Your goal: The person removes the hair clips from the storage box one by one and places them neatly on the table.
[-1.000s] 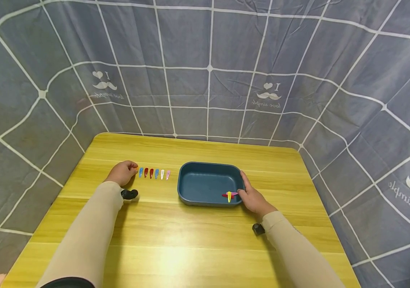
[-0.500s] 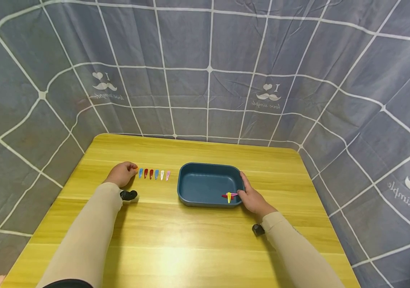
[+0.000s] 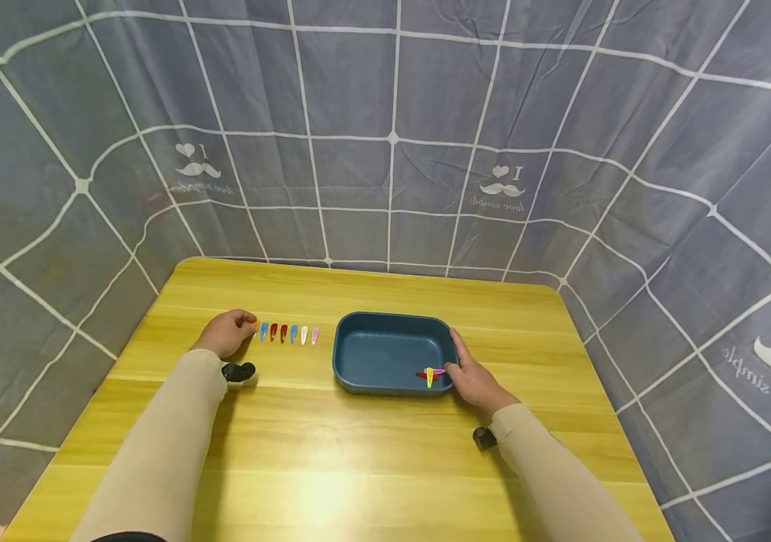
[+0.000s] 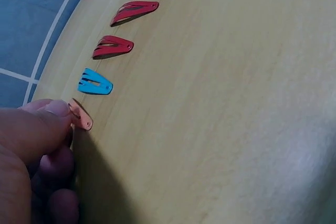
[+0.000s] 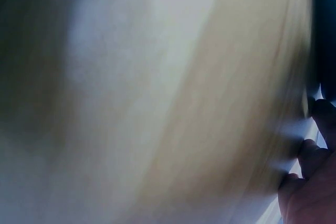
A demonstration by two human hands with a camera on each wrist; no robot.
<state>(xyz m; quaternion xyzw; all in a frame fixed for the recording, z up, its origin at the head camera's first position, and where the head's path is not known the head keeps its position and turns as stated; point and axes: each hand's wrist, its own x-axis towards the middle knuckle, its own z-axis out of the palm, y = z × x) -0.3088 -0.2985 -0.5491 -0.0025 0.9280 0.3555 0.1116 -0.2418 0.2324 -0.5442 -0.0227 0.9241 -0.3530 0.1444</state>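
Observation:
At the left end of a row of snap hair clips, my left hand point(image 3: 224, 333) pinches an orange hair clip point(image 4: 82, 116) between thumb and fingers. Its lower end is at the tabletop, and part of it is hidden by the fingertips. Beside it in the row lies a blue hair clip point(image 4: 95, 82), then two red clips point(image 4: 113, 47). On the right, my right hand point(image 3: 479, 379) grips the right wall of a dark blue rectangular bin point(image 3: 385, 391), thumb over the rim. Inside, near the thumb, a yellow hair clip point(image 3: 429, 378) lies across pink and red ones.
Further right in the row lie another blue clip point(image 3: 294, 333), a white clip point(image 3: 304, 335) and a pink clip point(image 3: 315, 336). All stand on a wooden table point(image 3: 331, 467). A grey checked curtain point(image 3: 358, 173) closes off the back and sides.
The head view has tilted up a little, so everything sits slightly lower. Both hands keep their holds, and the clips in the row and in the bin stay in place.

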